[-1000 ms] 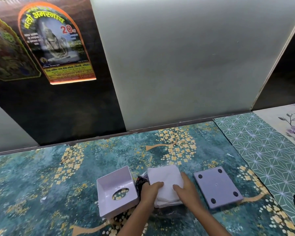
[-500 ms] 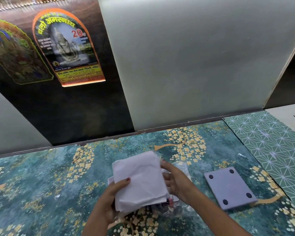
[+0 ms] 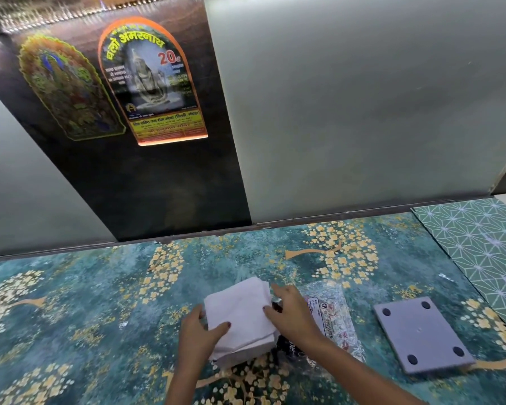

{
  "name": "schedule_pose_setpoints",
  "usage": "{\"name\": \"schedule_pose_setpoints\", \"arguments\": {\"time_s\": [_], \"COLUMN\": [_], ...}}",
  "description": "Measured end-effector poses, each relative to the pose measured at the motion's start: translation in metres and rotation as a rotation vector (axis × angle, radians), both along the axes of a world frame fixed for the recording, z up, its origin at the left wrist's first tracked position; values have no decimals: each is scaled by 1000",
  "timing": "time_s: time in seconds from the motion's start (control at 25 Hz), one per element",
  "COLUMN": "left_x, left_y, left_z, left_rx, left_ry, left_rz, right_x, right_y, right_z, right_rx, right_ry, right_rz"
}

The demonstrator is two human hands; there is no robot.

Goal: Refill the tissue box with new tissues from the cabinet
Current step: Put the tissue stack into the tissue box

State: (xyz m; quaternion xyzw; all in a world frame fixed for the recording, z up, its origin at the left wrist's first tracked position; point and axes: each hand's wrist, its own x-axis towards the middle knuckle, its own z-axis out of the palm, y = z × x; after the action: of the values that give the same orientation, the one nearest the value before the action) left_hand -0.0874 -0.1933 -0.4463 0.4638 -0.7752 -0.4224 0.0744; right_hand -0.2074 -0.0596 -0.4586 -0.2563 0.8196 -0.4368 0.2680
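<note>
Both hands hold the white tissue stack (image 3: pixel 240 320) just below the middle of the frame, the left hand (image 3: pixel 200 331) clamped on its near-left corner and the right hand (image 3: pixel 289 314) pressing its right edge. The loose sheets could fan or snag as they go in, since only the edges are pinched. The tissue box (image 3: pixel 243 356), I think, sits hidden beneath the stack, so its contents cannot be seen, while the plastic wrapper (image 3: pixel 332 317) lies flat and apparently empty to the right, beside the upturned grey base plate (image 3: pixel 421 336).

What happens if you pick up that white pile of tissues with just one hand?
The tissue stack would probably sag and fan apart: its layered edges already show. It looks light. Both the left hand and right hand steady it.
</note>
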Motion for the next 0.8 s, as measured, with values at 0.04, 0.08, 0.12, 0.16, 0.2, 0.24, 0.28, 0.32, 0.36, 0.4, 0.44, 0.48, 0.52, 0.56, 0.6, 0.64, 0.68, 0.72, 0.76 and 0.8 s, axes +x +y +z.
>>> {"name": "schedule_pose_setpoints", "arguments": {"time_s": [0.04, 0.08, 0.12, 0.16, 0.2, 0.24, 0.28, 0.32, 0.36, 0.4, 0.44, 0.48, 0.52, 0.56, 0.6, 0.64, 0.68, 0.72, 0.76, 0.8], "left_x": [4, 8, 11, 12, 10, 6, 3, 0, -3, -6, -6, -6, -6, -6, -7, -8, -9, -11, -13, -16], "left_y": [-2, -4, -6, -9, -11, -12, -14, -17, -18, -19, -18, -17, -14, -11, -8, -6, -4, -4, -4, -4], "left_z": [-1, -2, -2, -3, -3, -4, -7, -10, -12, -15, -18, -22, -25, -29, -32, -35, -37, -38, -39, -38], "left_rx": [-103, -240, -375, -463, -497, -508, -509, -503, -494, -493, -502, -519, -544, -565, -577, -576, -562, -546, -529, -503], "left_ry": [0, 18, 44, 46, -2, -91, -216, -341, -436, -496, -543, -595, -652, -699, -729, -745, -753, -755, -754, -754], "left_rz": [-30, -117, -261, -428, -571, -665, -724, -757, -770, -772, -768, -764, -757, -740, -719, -698, -682, -676, -674, -673], "right_x": [-1, -1, -3, -3, -3, -3, -3, -3, -2, -2, -2, 0, 1, 3, 5, 7, 9, 10, 11, 11], "right_y": [5, 9, 9, 8, 4, -2, -7, -12, -16, -19, -21, -22, -24, -27, -31, -35, -38, -42, -46, -50], "right_z": [3, 6, 8, 12, 12, 12, 10, 8, 6, 3, 0, -3, -7, -12, -15, -19, -21, -23, -25, -25], "right_rx": [-36, -88, -102, -50, 66, 214, 352, 440, 483, 509, 535, 572, 616, 659, 695, 728, 763, 799, 837, 874], "right_ry": [84, 199, 329, 451, 528, 551, 517, 483, 463, 470, 492, 513, 525, 542, 574, 617, 652, 671, 674, 668], "right_rz": [7, 38, 110, 211, 322, 419, 487, 527, 539, 544, 554, 569, 582, 589, 591, 594, 599, 605, 613, 627]}}
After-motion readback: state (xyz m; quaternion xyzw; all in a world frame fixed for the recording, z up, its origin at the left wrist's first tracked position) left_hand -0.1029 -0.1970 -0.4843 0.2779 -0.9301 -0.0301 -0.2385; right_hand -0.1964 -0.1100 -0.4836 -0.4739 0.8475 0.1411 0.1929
